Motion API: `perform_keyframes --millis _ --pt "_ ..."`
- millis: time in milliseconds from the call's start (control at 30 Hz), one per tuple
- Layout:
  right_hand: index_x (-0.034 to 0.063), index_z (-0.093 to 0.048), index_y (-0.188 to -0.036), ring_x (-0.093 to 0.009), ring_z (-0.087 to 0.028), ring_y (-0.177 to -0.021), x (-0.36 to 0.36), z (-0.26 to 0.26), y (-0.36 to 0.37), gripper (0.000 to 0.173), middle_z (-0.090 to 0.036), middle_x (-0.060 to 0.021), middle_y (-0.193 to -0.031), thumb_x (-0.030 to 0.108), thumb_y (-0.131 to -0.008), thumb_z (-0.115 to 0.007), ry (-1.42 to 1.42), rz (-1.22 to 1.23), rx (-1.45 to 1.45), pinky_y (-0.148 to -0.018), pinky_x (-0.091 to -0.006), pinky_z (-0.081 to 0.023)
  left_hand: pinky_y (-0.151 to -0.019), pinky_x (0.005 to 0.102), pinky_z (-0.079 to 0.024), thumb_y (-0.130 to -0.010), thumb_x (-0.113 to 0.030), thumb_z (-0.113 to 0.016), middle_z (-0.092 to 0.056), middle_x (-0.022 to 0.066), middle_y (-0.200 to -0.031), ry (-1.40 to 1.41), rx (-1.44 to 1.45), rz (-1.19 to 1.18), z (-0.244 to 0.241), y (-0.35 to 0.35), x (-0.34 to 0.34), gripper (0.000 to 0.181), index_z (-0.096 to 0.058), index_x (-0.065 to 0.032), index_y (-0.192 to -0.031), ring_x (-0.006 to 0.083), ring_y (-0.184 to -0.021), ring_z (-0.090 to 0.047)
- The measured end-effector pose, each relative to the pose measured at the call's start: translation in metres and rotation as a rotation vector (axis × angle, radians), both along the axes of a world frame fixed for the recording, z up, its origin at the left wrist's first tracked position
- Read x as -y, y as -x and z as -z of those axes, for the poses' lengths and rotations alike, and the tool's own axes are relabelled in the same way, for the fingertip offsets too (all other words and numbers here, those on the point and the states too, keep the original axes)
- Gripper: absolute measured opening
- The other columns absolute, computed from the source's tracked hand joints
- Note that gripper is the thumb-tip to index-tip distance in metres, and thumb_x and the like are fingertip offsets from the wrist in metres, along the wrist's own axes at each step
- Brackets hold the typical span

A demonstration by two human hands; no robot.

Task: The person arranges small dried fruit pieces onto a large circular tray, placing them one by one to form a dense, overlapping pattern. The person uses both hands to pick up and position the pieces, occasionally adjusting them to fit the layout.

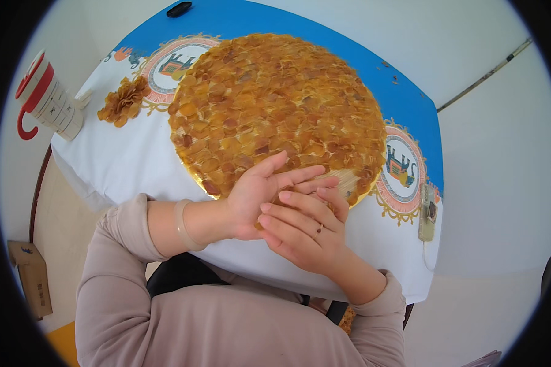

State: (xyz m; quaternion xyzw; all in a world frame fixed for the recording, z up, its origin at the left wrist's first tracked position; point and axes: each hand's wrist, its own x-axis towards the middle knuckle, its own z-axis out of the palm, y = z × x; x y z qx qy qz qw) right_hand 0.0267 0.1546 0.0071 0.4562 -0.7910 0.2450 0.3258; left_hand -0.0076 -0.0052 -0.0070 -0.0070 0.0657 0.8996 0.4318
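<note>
A large round tray with a gold rim lies before me, covered in overlapping thin amber-brown dried slices; a ribbed pale patch shows near its lower right edge. My left hand is held palm up over the tray's near edge, fingers spread to the right. Across its palm lies my right hand, palm down with bent fingers and a ring. Some brown slices show between the two hands, mostly hidden by the right fingers. A small pile of similar slices rests on the tablecloth, left of the tray.
A tall cup with a red lid and handle stands at the table's left edge. A black object lies at the far edge. At the right, a phone-like object in a clear case has a cable. Crumbs dot the blue cloth. A cardboard box is on the floor.
</note>
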Motion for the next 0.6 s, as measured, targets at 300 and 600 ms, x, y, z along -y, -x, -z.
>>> perform_keyframes --millis 300,600 --pt "0.0088 -0.059 -0.127 -0.026 -0.07 -0.097 -0.064 -0.017 0.046 0.055 -0.071 -0.0115 -0.116 -0.002 -0.077 -0.078 0.362 0.23 0.525 -0.08 -0.0368 -0.055 -0.104 0.0339 -0.051 -0.107 -0.036 -0.032 -0.054 0.0173 -0.142 0.025 0.122 -0.417 -0.019 0.011 0.015 0.054 -0.046 0.0002 -0.145 0.025 -0.129 -0.055" --pt "0.0133 -0.055 -0.133 -0.024 -0.068 -0.097 -0.066 -0.012 0.05 0.051 -0.073 -0.0032 -0.112 0.007 -0.085 -0.071 -0.12 0.32 0.697 -0.088 -0.0367 -0.051 -0.099 0.0312 -0.052 -0.106 -0.033 -0.036 -0.061 0.0138 -0.128 0.084 0.142 -0.406 -0.021 0.01 0.016 0.05 -0.052 0.0009 -0.14 0.0196 -0.109 -0.061"
